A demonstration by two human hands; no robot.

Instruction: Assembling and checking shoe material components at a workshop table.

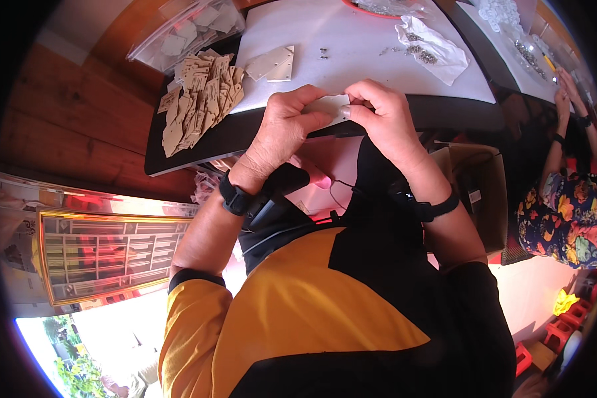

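Between my two hands, just above the table's front edge, is a small white card (333, 104) with a dark dot near its right end. My left hand (286, 118) is closed on the card's left side, thumb below and fingers behind. At the other end my right hand (383, 114) pinches the card between thumb and bent index finger. Anything tiny in that pinch is too small to make out. Beyond my left hand lie a few flat white cards (272, 64) with small holes. Several tiny metal pieces (323, 53) sit to the right of those.
A heap of beige cards (202, 99) covers the table's left corner, with a clear plastic bag of white cards (192, 33) behind. At the back right, an opened white bag (438, 53) holds small metal parts. A co-worker's hands (564, 93) are at the far right.
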